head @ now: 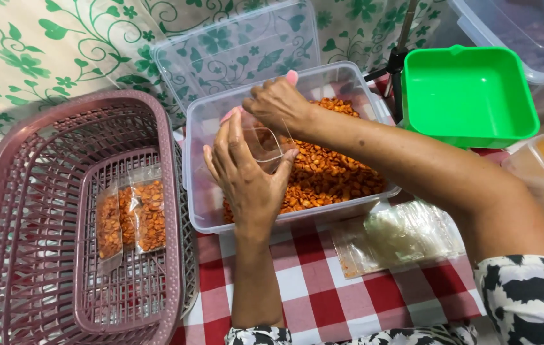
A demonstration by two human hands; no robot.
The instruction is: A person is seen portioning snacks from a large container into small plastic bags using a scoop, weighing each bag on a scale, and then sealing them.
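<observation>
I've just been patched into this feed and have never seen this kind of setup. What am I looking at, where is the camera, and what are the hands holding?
There is no machine here: the one picture comes from a camera worn on a person's head, looking down at their two bare hands. The left hand and the right hand together hold a small clear plastic bag over a clear rectangular plastic tub of orange-brown seasoned kernels. The bag looks empty. Beside it, a mauve slatted plastic basket holds a few filled packets. A stack of empty clear bags lies on the red-and-white checked tablecloth. A green square plastic tray stands behind, and the tub's clear lid leans behind the tub.
</observation>
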